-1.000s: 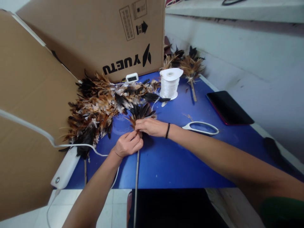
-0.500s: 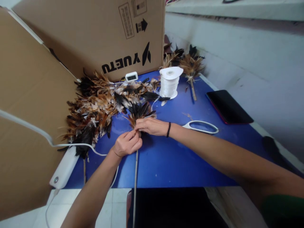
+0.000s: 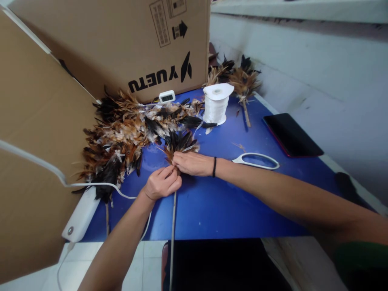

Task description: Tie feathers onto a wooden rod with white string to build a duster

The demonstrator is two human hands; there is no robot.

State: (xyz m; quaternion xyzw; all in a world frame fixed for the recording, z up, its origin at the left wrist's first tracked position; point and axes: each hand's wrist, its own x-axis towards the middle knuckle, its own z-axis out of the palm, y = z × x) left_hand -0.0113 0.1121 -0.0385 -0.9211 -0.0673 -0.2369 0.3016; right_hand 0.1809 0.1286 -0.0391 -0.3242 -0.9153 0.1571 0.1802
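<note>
A feather duster (image 3: 178,142) with black and brown feathers lies over the blue table, its thin stick (image 3: 173,226) reaching down past the front edge. My left hand (image 3: 163,182) is closed round the stick just below the feathers. Against the base of the feathers, my right hand (image 3: 192,163) is closed in a pinch, its fingertips meeting those of the left. What lies exactly between the fingertips is hidden. White ribbon runs from a spool (image 3: 216,106) behind the feathers towards my right hand. White-handled scissors (image 3: 257,160) lie partly under my right forearm.
Feather bundles (image 3: 121,133) cover the table's left side beside a cardboard box (image 3: 121,48). A small digital display (image 3: 167,96) stands by it. Another duster (image 3: 245,87) lies at the back right, near a dark phone (image 3: 292,134). A white power strip (image 3: 81,214) and cable are at left.
My right wrist has dropped slightly, and its fingers have shifted a little at the feather base. The left hand stays in place. The view has tilted very slightly.
</note>
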